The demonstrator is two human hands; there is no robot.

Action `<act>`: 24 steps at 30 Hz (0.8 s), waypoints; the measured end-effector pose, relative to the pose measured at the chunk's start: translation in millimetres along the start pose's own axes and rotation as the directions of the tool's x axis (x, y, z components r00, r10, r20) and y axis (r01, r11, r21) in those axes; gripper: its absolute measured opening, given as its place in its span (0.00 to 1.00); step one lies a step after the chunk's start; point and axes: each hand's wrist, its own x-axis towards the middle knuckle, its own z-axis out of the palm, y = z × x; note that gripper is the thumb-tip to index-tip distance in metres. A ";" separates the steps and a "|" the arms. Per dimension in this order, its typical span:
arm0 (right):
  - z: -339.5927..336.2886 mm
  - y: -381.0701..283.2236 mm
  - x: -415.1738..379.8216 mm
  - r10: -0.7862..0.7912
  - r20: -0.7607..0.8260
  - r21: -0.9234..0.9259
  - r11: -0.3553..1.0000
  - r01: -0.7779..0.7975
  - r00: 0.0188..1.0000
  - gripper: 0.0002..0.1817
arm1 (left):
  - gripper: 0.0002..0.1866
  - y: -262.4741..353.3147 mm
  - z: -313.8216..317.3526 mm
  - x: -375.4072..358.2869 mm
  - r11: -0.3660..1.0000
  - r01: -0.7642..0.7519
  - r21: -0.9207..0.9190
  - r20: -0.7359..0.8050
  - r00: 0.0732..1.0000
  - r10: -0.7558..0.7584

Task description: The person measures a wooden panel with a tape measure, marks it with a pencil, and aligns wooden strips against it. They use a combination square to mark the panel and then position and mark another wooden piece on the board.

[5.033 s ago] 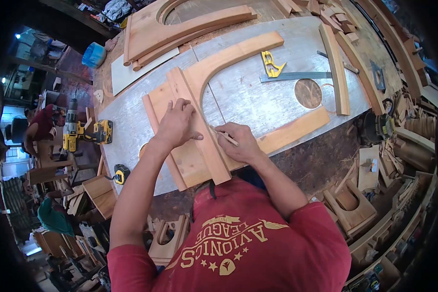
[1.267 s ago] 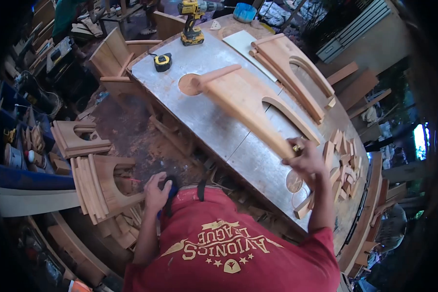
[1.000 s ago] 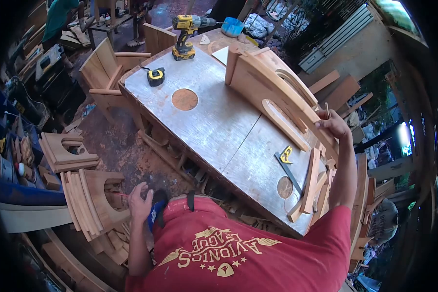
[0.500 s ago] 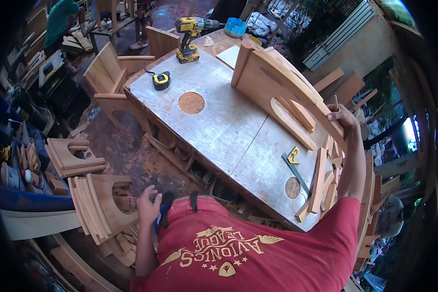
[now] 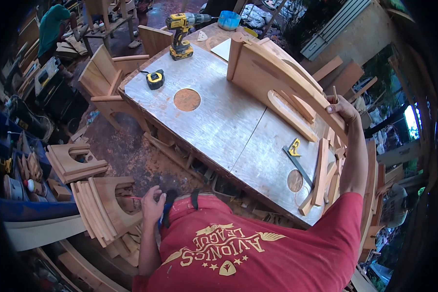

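Observation:
My right hand is closed on the near end of a curved wooden panel, which stands on edge on the worktable. A pencil sticks up between its fingers. Low at my left side, my left hand has curled fingers; I cannot tell what it holds. A thin red item shows beside it, close to a stack of cut wooden pieces. Below the panel are an oblong wooden frame and a combination square.
A yellow cordless drill, a tape measure and a blue bowl sit on the worktable. Wood strips pile at its right end. Wooden chairs stand at the left, with a person in green beyond.
The view has shifted slightly. My left hand's fingers look more curled than before. My right hand keeps its grip on the panel's end.

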 end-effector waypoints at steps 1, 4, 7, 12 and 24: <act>0.3 -0.7 -0.8 0.002 0.001 0.003 1.000 -0.002 1.000 0.42 | 0.21 1.1 -0.8 0.1 1.000 0.001 0.005 0.005 1.000 -0.001; -2.4 5.3 1.8 0.001 0.016 0.018 1.000 -0.001 1.000 0.40 | 0.21 0.7 -2.1 1.3 1.000 0.012 0.017 0.014 1.000 -0.012; 2.5 3.2 -0.8 -0.003 0.024 0.020 1.000 0.003 1.000 0.39 | 0.21 -15.0 2.1 0.4 0.999 0.030 -0.029 0.015 0.999 -0.029; 23.9 -6.2 -12.0 0.011 0.027 0.062 0.998 -0.013 1.000 0.36 | 0.22 -22.3 1.6 -2.4 0.999 0.048 -0.026 0.045 0.998 -0.047; 172.6 -4.2 -75.8 0.127 -0.113 -0.368 0.916 -0.160 0.985 0.38 | 0.21 -32.3 -10.4 -0.1 0.998 0.038 0.057 0.106 0.993 -0.044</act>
